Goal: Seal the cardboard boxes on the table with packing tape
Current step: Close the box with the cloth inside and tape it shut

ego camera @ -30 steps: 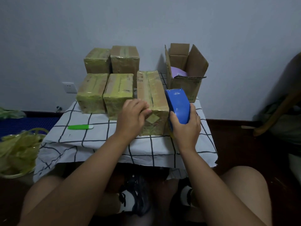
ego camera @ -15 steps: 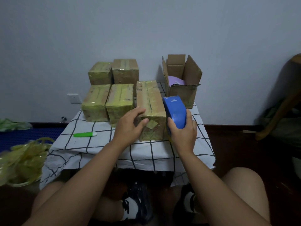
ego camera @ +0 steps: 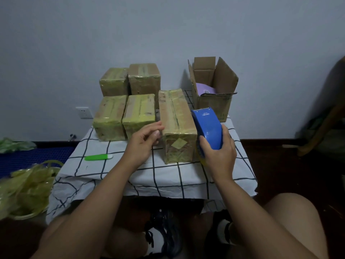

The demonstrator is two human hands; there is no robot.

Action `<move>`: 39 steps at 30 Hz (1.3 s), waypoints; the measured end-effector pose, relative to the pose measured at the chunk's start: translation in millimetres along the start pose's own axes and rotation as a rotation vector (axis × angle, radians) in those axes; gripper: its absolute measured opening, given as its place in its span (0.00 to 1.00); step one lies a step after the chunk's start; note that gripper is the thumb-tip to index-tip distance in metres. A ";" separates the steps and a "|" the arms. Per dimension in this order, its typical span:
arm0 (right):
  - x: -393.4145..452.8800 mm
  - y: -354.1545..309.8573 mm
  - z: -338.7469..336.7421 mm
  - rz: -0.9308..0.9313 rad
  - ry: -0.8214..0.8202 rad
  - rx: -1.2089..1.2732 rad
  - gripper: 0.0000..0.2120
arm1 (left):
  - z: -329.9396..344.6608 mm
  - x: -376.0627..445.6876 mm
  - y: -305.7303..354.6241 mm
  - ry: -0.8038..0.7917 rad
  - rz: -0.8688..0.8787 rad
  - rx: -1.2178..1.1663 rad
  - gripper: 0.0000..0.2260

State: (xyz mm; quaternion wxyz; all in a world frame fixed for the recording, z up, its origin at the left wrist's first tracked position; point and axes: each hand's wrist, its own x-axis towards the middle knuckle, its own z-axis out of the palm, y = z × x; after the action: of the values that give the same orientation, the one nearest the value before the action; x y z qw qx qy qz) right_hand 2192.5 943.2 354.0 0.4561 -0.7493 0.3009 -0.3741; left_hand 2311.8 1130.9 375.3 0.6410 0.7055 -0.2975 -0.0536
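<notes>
On the checked tablecloth (ego camera: 115, 171): six cardboard boxes stand, five closed and wrapped in yellowish tape, one open.
Nearest box: long taped box (ego camera: 176, 124) stands lengthwise between the two hands, a small square patch of tape on its near end face; whatever it holds is hidden.
Left pair, front: two taped boxes (ego camera: 110, 118) and (ego camera: 139, 114) side by side, touching, just left of the long box; contents hidden.
Left pair, back: two more taped boxes (ego camera: 114, 82) and (ego camera: 144, 78) behind them, near the wall; contents hidden.
Open box (ego camera: 213, 103): at the far right corner of the table, all flaps standing up; inside lies a purple item (ego camera: 205, 87) with a white label, only its top showing.
Tape dispenser (ego camera: 207, 126): blue, upright, just beside the right side of the long box; yellowish tape roll shows at its lower edge.
Right hand (ego camera: 217, 156): fingers and thumb wrapped round the lower part of the dispenser, gripping it.
Left hand (ego camera: 143, 143): loosely curled, holding nothing, fingertips close to the long box's near left corner; contact cannot be told.
Green cutter (ego camera: 98, 157): flat on the cloth, well left of the hands.
Floor, left: a basin (ego camera: 28, 214) heaped with crumpled yellowish tape scraps (ego camera: 26, 189).
</notes>
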 end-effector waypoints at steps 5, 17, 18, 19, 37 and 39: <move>0.7 -0.3 1.8 -0.012 0.022 -0.008 0.34 | -2.5 6.5 -7.1 -0.047 0.107 0.127 0.11; 0.4 0.6 3.9 -0.026 0.047 -0.012 0.34 | -0.2 7.6 -16.5 -0.027 0.227 0.260 0.09; 0.6 0.8 4.2 -0.023 0.049 -0.012 0.34 | 1.3 8.6 -15.7 -0.007 0.236 0.284 0.08; 0.7 0.7 4.3 -0.019 0.050 -0.009 0.34 | 2.4 9.4 -15.1 0.002 0.242 0.307 0.07; -2.1 -2.7 -0.4 -0.005 0.011 -0.001 0.35 | 4.2 2.6 -7.2 0.064 0.375 0.605 0.13; -2.4 -3.0 -0.8 -0.004 0.012 0.003 0.35 | 1.1 2.4 -6.1 0.039 0.347 0.603 0.13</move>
State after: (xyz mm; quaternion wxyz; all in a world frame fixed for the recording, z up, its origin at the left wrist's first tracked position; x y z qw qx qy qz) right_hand 2190.8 946.0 356.3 0.4547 -0.7471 0.3015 -0.3797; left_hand 2315.4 1128.7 370.1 0.4089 0.8028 -0.4034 0.1599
